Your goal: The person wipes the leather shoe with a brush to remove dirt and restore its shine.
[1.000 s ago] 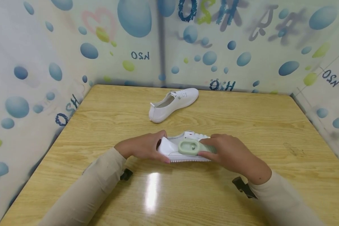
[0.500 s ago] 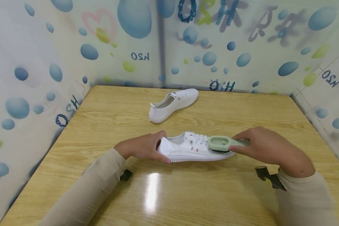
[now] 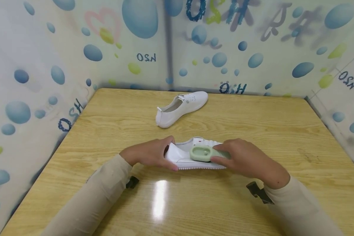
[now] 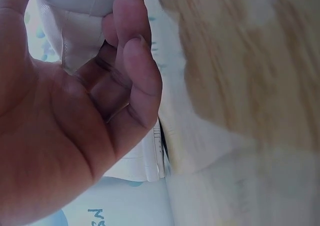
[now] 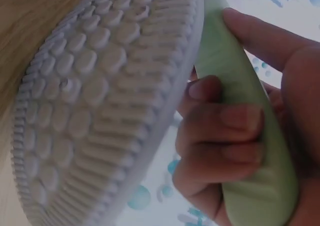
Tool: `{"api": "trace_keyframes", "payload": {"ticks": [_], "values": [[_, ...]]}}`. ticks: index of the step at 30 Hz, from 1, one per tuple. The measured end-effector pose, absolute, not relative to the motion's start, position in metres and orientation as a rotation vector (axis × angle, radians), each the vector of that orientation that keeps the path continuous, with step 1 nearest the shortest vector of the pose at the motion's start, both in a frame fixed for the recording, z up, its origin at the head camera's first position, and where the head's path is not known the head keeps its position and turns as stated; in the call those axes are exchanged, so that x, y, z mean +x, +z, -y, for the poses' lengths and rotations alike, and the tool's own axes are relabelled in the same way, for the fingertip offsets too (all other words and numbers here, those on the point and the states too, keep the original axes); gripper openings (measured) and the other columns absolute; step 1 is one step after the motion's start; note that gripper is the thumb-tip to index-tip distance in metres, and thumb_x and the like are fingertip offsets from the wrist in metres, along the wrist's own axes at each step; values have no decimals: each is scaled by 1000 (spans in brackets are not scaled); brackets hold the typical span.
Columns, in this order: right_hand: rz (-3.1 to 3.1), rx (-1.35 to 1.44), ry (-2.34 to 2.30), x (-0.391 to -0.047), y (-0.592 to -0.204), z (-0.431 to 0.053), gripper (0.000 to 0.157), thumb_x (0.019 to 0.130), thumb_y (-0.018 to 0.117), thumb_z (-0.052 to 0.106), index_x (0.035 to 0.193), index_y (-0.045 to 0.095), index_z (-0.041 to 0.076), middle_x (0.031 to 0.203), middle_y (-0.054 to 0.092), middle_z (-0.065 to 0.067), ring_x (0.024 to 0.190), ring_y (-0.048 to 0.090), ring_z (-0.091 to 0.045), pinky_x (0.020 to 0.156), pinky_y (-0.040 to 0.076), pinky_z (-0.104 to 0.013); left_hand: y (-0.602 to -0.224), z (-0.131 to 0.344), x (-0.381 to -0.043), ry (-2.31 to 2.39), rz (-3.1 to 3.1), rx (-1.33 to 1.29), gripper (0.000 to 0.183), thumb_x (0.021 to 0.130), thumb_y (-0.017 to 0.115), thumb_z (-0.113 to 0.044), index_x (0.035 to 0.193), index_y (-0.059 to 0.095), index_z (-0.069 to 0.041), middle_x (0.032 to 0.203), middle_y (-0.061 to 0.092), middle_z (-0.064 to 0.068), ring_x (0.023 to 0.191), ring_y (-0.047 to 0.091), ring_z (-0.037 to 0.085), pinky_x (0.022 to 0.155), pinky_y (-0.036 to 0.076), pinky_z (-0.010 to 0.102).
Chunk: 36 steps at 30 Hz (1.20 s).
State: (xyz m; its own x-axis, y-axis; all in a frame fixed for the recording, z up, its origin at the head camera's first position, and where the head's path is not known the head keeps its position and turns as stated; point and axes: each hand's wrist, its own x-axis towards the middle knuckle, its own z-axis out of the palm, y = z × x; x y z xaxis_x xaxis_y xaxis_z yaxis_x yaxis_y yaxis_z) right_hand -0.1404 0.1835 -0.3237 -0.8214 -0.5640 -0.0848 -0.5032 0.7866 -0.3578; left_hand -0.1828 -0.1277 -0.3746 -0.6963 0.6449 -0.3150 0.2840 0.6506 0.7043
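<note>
A white lace-up shoe (image 3: pixel 184 164) lies toe to the right near the middle of the table, its toe part hidden behind my right hand. My left hand (image 3: pixel 151 152) grips its heel between thumb and fingers. In the left wrist view, the fingers of the left hand (image 4: pixel 75 105) curl under the heel. My right hand (image 3: pixel 245 160) holds a pale green brush (image 3: pixel 200 153) by the handle, its head against the near side of the shoe. The right wrist view shows the green handle (image 5: pixel 245 136) inside curled fingers, beside the shoe's studded sole (image 5: pixel 75 100). The bristles are hidden.
A second white shoe (image 3: pixel 181 109) stands farther back on the wooden table (image 3: pixel 121 114), toe to the right. Walls with blue bubble prints (image 3: pixel 218 60) border the table at the back and sides. A black strap (image 3: pixel 259 192) hangs at the right wrist.
The brush and right hand slid right to the toe half a second ago, then came back left to the shoe's side. My left hand and the far shoe have stayed in place.
</note>
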Motion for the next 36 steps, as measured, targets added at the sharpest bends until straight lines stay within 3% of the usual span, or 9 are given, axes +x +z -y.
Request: {"api": "trace_keyframes", "payload": {"ticks": [6,11,15,18,21,26,32,36], "values": [[-2735,-705,-469,-141,-314,-203,48,95,62,52,122,72,13,116,73,-4,106,68,-19,88,54,-46,-376,127,-184,860,-2303,717,66,76,84,-50,115,45,-16,97,59,0,86,55,12,75,46,30],[-2720,-612,-461,-141,-310,-231,59,94,59,59,126,70,10,121,72,-9,105,67,-20,82,54,-44,-383,131,-186,884,-2278,710,65,77,84,-50,114,45,-14,95,58,0,86,54,12,74,45,29],[-2711,-611,-495,-140,-310,-241,58,95,58,58,126,70,11,119,72,-6,101,67,-16,80,54,-38,-387,138,-188,884,-2261,697,64,78,83,-50,114,44,-14,94,58,0,86,54,13,74,45,30],[-2704,-690,-556,-139,-315,-233,54,95,58,57,124,71,13,116,73,-1,94,64,-9,77,52,-34,-386,141,-189,883,-2247,698,64,78,83,-50,115,44,-14,95,58,1,85,55,13,73,46,30],[-2721,-809,-591,-138,-323,-217,50,95,60,55,121,73,14,99,72,8,80,57,-3,71,48,-28,-383,140,-189,891,-2233,709,64,78,83,-49,116,44,-14,96,59,1,85,55,14,73,46,31],[-2776,-921,-614,-139,-334,-190,42,94,65,50,119,74,17,75,58,13,66,44,-4,63,41,-22,-379,137,-190,891,-2237,728,63,78,84,-47,116,44,-15,98,60,1,87,55,13,75,46,31],[-2761,-853,-598,-140,-329,-191,47,95,62,52,122,73,15,88,68,9,72,50,-5,68,45,-26,-378,134,-192,876,-2244,727,64,77,84,-48,116,44,-15,99,60,1,88,55,13,76,46,31],[-2713,-765,-605,-139,-317,-212,48,94,62,54,121,73,15,106,73,5,89,63,-6,76,52,-31,-376,132,-193,864,-2254,724,66,76,84,-50,117,44,-15,99,59,1,88,55,13,76,46,31]]}}
